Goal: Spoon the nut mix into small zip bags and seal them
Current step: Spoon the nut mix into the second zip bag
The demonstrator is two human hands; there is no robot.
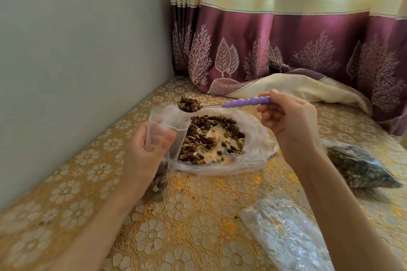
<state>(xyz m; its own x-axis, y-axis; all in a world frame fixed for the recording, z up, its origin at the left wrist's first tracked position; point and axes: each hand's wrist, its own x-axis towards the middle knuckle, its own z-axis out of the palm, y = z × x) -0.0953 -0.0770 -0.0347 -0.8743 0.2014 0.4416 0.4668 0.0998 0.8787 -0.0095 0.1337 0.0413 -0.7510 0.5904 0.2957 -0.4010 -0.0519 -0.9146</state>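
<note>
Head view: loaded spoon [189, 104] above bag-holding left grip [152, 145].

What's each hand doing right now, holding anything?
Left hand: holds the small zip bag with its mouth open.
Right hand: pinches the purple handle of the spoon, which is loaded with nut mix.

clear plastic zip bag [164, 136], glossy tablecloth [198, 215]

purple-handled spoon [222, 104]; gold floral tablecloth [187, 215]; plum-and-cream curtain [286, 35] with leaf motifs.
</note>
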